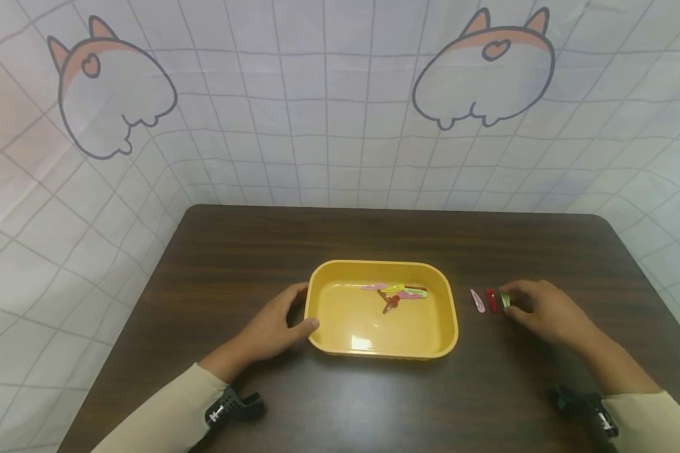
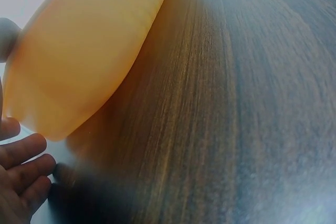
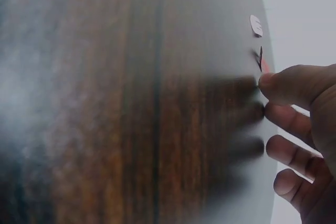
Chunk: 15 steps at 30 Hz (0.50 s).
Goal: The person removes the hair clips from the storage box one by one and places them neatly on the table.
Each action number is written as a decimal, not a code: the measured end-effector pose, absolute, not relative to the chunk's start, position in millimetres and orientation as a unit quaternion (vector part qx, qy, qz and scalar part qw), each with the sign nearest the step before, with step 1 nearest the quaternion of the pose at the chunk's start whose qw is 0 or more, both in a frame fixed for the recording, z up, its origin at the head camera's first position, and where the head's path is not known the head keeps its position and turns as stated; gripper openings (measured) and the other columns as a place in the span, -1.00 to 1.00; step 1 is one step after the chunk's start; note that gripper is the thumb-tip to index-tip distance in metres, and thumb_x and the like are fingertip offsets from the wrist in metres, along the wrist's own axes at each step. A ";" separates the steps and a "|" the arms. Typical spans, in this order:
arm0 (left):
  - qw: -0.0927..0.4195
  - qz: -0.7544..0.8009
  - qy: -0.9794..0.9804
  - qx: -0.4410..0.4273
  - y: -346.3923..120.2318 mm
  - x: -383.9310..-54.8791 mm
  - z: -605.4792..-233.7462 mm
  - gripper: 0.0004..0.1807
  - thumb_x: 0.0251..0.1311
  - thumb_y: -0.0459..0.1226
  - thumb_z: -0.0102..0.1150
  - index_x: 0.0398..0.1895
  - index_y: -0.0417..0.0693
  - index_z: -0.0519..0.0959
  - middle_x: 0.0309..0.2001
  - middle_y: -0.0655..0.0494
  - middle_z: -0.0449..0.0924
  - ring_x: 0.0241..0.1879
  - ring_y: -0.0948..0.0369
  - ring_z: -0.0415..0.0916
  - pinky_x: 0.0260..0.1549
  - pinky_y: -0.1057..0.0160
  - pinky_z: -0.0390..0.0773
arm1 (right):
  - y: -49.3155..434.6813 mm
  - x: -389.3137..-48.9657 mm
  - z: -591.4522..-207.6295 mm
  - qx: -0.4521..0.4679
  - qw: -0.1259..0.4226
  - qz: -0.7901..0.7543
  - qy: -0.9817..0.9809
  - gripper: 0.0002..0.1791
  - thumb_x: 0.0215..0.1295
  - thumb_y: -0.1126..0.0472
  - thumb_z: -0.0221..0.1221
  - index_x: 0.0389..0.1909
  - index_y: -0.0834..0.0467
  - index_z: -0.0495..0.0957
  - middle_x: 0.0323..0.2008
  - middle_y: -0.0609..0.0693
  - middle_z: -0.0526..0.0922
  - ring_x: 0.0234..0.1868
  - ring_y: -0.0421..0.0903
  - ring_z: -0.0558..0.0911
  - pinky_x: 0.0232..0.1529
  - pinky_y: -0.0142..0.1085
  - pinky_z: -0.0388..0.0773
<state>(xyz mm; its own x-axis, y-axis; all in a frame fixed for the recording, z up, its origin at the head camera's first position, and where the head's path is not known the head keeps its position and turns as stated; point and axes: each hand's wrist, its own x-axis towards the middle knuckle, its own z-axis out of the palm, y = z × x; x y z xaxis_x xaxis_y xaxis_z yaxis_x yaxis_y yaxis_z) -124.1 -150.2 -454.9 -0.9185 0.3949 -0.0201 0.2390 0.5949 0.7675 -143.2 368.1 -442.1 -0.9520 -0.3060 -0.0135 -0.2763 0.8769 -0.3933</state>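
At right of the frame, my right hand (image 1: 546,311) is narrow, pinching the green clip (image 1: 505,300), just beside the red clip (image 1: 491,300)! Lower centre, my left hand (image 1: 272,324) grips the yellow tray (image 1: 337,321) at its left rim, loose clips (image 1: 393,289) inside.

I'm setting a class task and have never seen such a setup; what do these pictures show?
No machine here: a person works with two bare hands. The wide picture comes from a camera on the head; the close-ups, from one on each wrist. On the dark brown wood-grain table sits a shallow, rounded yellow plastic tray with small coloured hair clips inside. The left hand holds its side, thumb over the rim. To the tray's right are a slim pink clip, a red clip and a light green clip. The right hand has thumb and forefinger at the light green clip; whether it grips it, I cannot tell.
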 end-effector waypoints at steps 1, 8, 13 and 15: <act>0.094 0.413 0.888 0.178 -150.1 -123.9 -454.5 -0.21 0.31 0.04 0.32 0.51 0.00 0.27 0.38 0.09 0.41 0.40 0.08 0.31 0.34 -0.15 0.29 | 368.8 -143.2 -442.4 -0.156 0.033 -0.196 0.967 -0.61 0.22 0.25 0.41 0.05 0.25 0.66 -0.05 0.22 0.70 0.03 0.30 0.62 0.04 0.29 0.47; 0.096 0.415 0.887 0.175 -150.0 -123.1 -453.0 -0.21 0.31 0.03 0.33 0.51 -0.01 0.27 0.38 0.08 0.40 0.40 0.07 0.31 0.34 -0.15 0.29 | 372.8 -143.3 -445.3 -0.184 0.004 -0.190 0.964 -0.65 0.18 0.28 0.43 -0.01 0.30 0.68 -0.03 0.27 0.71 0.06 0.35 0.60 0.10 0.27 0.43; 0.098 0.412 0.890 0.171 -150.1 -123.1 -453.0 -0.21 0.30 0.04 0.32 0.51 -0.01 0.27 0.38 0.08 0.41 0.40 0.07 0.32 0.34 -0.16 0.29 | 371.8 -142.2 -444.8 -0.169 0.019 -0.181 0.969 -0.61 0.21 0.23 0.43 0.03 0.28 0.67 0.00 0.27 0.69 0.10 0.36 0.57 0.11 0.30 0.41; 0.098 0.411 0.890 0.170 -150.3 -123.3 -453.2 -0.20 0.30 0.05 0.32 0.51 -0.01 0.27 0.38 0.09 0.41 0.40 0.07 0.32 0.34 -0.16 0.30 | 371.3 -141.7 -444.6 -0.165 0.023 -0.177 0.970 -0.61 0.22 0.21 0.43 0.04 0.27 0.67 0.01 0.26 0.69 0.11 0.35 0.56 0.11 0.30 0.41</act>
